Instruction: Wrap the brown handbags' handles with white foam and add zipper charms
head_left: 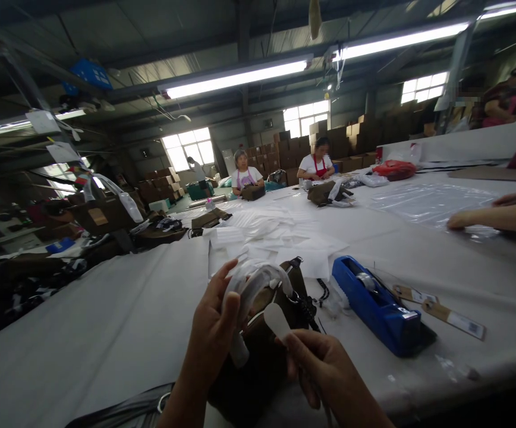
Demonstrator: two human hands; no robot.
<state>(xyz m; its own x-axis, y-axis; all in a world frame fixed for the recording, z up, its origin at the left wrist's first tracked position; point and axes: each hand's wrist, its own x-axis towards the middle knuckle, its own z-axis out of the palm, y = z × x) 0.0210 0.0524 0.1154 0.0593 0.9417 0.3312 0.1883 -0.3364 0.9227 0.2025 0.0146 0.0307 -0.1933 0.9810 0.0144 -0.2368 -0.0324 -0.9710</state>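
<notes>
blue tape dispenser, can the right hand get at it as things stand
Probably yes: only tabletop shows between the right hand and the dispenser, though that hand holds a white round-ended piece.

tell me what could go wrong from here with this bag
The white piece in the right hand might snag on the zipper of the dark bag. The wrapped handle could slip from the left hand. The right hand might also bump the blue tape dispenser beside the bag.
</notes>
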